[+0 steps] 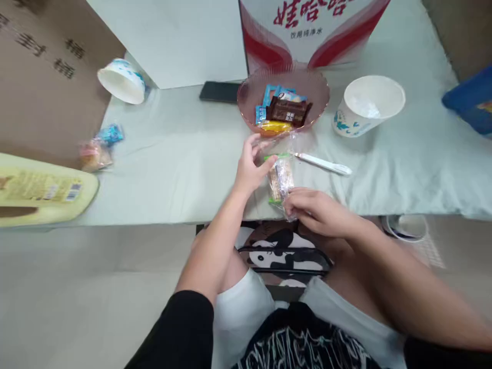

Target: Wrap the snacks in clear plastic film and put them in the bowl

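A clear plastic bag [285, 178] with green-edged ends lies near the table's front edge; light, crumbly-looking snack pieces show through it. My left hand [249, 166] is curled at its far left corner, the thumb pressing on the film and the fingers behind it. At the near right corner my right hand [313, 209] pinches the film, its fingers pressed together. Just beyond the bag lies a white pen-like tool [325, 163], possibly a craft knife. A pink glass bowl [246, 102] behind the hands holds several wrapped snacks, among them a dark brown packet [288, 111].
A paper cup [351, 120] stands right of the bowl; another cup [123, 82] lies tipped at the left. A black phone [220, 92] sits beside the bowl. Small packets [102, 146], a yellow jug [49, 192], printed boxes [315, 31] and a blue object [471, 100] surround the tabletop.
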Available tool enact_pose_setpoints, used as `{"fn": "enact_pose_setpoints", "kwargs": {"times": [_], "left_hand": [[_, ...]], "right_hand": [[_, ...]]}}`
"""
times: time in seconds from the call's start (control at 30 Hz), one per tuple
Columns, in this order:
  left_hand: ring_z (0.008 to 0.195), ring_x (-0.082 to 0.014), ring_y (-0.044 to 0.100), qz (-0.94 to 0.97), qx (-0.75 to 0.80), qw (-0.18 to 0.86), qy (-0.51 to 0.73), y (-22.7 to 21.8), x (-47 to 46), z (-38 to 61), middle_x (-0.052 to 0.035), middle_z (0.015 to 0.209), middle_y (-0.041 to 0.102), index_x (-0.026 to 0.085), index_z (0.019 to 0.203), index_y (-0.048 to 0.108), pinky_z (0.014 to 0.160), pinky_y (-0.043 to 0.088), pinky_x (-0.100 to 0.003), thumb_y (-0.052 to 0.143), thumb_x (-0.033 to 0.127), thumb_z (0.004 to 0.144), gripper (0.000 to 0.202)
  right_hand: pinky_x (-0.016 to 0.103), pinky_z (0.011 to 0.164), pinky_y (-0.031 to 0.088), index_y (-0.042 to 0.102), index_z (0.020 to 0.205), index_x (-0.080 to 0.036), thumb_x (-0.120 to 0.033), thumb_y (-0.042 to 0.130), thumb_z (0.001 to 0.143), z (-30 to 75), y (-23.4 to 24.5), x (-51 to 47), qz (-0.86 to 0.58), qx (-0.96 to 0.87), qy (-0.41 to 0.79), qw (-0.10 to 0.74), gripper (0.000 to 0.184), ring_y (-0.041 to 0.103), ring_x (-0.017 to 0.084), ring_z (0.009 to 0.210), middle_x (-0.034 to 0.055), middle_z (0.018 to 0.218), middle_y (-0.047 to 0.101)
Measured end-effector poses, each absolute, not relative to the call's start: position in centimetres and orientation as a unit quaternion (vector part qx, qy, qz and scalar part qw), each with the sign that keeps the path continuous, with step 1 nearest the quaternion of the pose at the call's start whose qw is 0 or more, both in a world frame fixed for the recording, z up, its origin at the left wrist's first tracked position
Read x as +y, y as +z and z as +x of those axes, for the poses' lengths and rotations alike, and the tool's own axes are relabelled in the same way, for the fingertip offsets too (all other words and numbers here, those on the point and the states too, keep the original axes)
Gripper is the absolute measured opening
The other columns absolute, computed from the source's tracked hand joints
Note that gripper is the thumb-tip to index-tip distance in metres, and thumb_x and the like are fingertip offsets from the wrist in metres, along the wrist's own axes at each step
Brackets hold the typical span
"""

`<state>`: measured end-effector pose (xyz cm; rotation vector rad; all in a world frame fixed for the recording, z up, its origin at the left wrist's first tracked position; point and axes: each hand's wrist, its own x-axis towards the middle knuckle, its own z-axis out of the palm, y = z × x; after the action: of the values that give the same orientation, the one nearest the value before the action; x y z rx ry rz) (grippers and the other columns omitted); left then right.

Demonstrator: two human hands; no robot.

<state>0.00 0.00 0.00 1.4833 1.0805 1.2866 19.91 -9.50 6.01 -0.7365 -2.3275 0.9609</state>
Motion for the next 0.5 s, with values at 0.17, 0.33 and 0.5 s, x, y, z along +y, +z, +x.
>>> {"fn": "enact_pose_setpoints", "kwargs": {"times": [0.17,0.33,0.5], "left_hand": [[0.059,-0.0118,0.062,0.508,0.542,0.400,0.537,1.6,-0.6,-1.5,0.0045,0.070,0.062,0.025,0.094,0.054,0.057,0.047,-0.023,0.068,0.024,0.084,0.017],[0.049,-0.0105,0.054,0.454,0.593,0.414,0.521,3.0,-2.8,-4.4,0.0062,0.064,0.054,0.025,0.089,0.050,0.046,0.039,-0.021,0.058,0.011,0.077,0.020],[0.080,-0.0132,0.064,0.549,0.581,0.306,0.517,2.8,-3.5,-5.3,-0.0017,0.099,0.062,0.026,0.102,0.057,0.062,0.049,-0.023,0.060,0.012,0.073,0.032]], "right_hand": [[0.038,0.082,0.052,0.061,0.079,-0.024,-0.005,0.048,0.074,22.7,5.3,-8.3,-0.420,-0.793,0.304,0.321,0.024,0.066,0.021,0.079,0.0022,0.080,0.071],[0.045,0.084,0.053,0.065,0.091,-0.025,-0.009,0.048,0.071,25.3,4.5,-6.9,-0.653,-0.615,0.121,0.426,0.031,0.067,0.027,0.091,0.0064,0.094,0.070],[0.045,0.085,0.051,0.066,0.101,-0.026,-0.014,0.050,0.083,23.7,4.9,-7.8,-0.541,-0.716,0.044,0.440,0.028,0.065,0.027,0.091,0.0079,0.094,0.069]]}}
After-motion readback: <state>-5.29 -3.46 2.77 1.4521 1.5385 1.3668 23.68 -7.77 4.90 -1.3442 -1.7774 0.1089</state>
